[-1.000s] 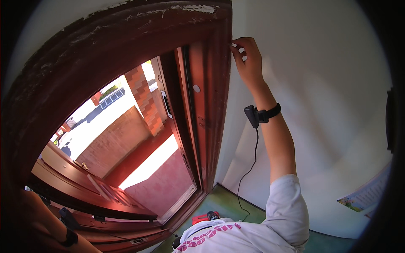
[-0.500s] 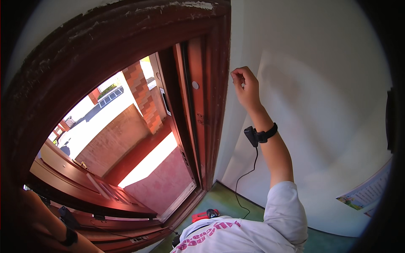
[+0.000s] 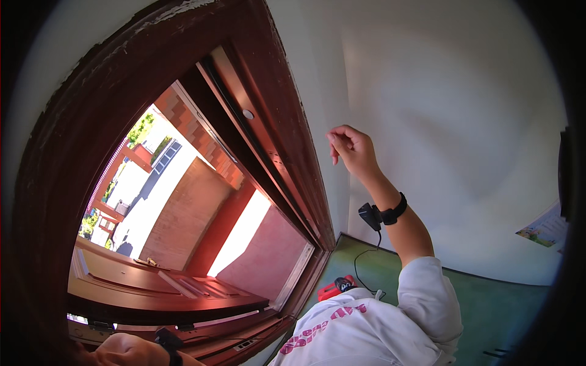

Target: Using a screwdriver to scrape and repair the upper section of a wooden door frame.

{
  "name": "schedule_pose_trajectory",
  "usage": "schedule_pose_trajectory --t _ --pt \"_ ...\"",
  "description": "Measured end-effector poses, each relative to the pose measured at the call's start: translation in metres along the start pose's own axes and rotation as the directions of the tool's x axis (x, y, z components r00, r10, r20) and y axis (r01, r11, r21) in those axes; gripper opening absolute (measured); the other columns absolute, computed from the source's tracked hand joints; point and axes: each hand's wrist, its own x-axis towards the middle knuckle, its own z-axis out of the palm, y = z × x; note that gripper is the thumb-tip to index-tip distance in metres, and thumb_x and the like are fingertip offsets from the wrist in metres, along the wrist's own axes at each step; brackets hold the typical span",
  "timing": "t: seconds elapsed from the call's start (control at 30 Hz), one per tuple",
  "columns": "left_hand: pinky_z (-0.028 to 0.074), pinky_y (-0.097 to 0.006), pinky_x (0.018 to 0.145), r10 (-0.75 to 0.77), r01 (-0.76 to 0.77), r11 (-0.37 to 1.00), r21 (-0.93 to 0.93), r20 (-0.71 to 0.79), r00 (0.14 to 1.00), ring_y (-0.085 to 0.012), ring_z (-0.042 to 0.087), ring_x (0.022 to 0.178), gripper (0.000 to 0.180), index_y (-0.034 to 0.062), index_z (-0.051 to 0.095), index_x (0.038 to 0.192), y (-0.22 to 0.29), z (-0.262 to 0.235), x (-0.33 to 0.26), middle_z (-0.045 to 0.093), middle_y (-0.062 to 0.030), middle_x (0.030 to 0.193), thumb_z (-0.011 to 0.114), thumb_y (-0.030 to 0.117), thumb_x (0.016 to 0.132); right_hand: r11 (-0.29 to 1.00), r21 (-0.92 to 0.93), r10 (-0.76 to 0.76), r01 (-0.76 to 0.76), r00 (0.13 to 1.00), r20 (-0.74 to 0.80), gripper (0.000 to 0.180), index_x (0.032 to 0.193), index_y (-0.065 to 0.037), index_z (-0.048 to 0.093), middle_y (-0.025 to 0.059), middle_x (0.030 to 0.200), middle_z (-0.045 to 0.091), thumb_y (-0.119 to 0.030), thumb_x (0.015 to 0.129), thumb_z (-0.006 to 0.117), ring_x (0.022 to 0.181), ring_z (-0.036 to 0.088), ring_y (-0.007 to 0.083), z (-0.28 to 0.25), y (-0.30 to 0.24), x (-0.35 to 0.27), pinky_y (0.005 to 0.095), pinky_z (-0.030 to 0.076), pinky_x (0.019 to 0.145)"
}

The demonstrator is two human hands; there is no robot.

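Observation:
My right hand [image 3: 353, 149] is raised in front of the white wall [image 3: 427, 110], to the right of the dark red door frame [image 3: 278, 79]. Its fingers are loosely curled with gaps between them, and I see nothing in them. A black strap with a small device [image 3: 383, 216] sits on that wrist, and a thin cable hangs from it. At the lower left, my left hand [image 3: 122, 349] is near the lower part of the reddish-brown door [image 3: 140, 280]. Its fingers are lost in the dark rim, so what it touches is hidden. Another black device [image 3: 168, 341] is strapped to the left wrist.
Beyond the doorway are a pinkish floor [image 3: 262, 250], a low wall [image 3: 183, 213] and a sunlit yard. Behind my shirt, a red item [image 3: 329, 291] shows against the green floor [image 3: 482, 299]. A printed sheet [image 3: 543, 229] hangs on the wall at right.
The view has shifted and turned, so the doorway sits lower and at a steeper slant. My right hand appears lower, its fingers a little looser. My left hand has come into view.

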Motion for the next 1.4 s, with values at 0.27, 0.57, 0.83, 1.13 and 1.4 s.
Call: schedule_pose_trajectory --t 0.27,0.57,0.83,1.13,1.4 --pt "0.046 -0.047 0.097 -0.065 0.139 0.980 -0.140 0.436 0.898 -0.0330 0.056 0.112 0.019 0.0078 0.053 0.106 0.033 0.017 -0.020 0.050 -0.0141 0.115 0.040 0.016 0.096 0.757 -0.029 0.653 -0.652 0.758 -0.003 0.032 0.075 -0.003 0.053 0.0014 0.053 0.050 -0.023 0.100 0.058 0.041 0.047 0.0089 -0.038 0.138 -0.172 0.0261 0.036 0.036" --pt "0.049 -0.041 0.088 -0.057 0.206 0.955 -0.215 0.548 0.834 -0.0290 0.054 0.106 0.027 0.0135 0.052 0.114 0.066 0.051 0.005 0.051 -0.0071 0.106 0.053 0.015 0.087 0.591 0.083 0.804 -0.802 0.594 0.026 0.015 0.097 -0.001 0.059 0.0094 0.073 0.062 -0.010 0.099 0.047 0.053 0.061 0.0184 -0.055 0.223 -0.242 0.0322 0.053 0.045" --pt "0.050 -0.041 0.086 -0.061 0.208 0.963 -0.171 0.613 0.788 -0.0283 0.053 0.103 0.029 0.0127 0.058 0.107 0.063 0.044 0.010 0.054 -0.0085 0.101 0.054 0.005 0.079 0.552 0.022 0.832 -0.834 0.552 0.058 0.019 0.092 0.002 0.060 0.0087 0.073 0.061 -0.012 0.102 0.050 0.054 0.061 0.0180 -0.058 0.251 -0.242 0.0314 0.052 0.044" --pt "0.047 -0.039 0.082 -0.203 0.224 0.973 0.057 0.675 0.709 -0.0295 0.053 0.101 0.035 0.0092 0.061 0.104 0.051 -0.007 0.000 0.055 -0.0103 0.102 0.054 -0.001 0.071 0.635 -0.101 0.768 -0.766 0.614 0.179 0.008 0.098 0.006 0.057 0.0117 0.075 0.060 -0.002 0.096 0.054 0.056 0.062 0.0198 -0.022 0.351 -0.232 0.0347 0.057 0.048" --pt "0.044 -0.041 0.083 -0.480 0.346 0.874 0.341 0.718 0.504 -0.0308 0.051 0.101 0.033 0.0052 0.058 0.104 0.054 -0.098 -0.048 0.051 -0.0137 0.103 0.058 -0.003 0.072 0.673 -0.504 0.715 -0.541 0.651 0.256 0.022 0.091 0.000 0.061 0.0125 0.075 0.062 -0.020 0.096 0.054 0.059 0.060 0.0240 -0.031 0.436 -0.240 0.0373 0.052 0.055"
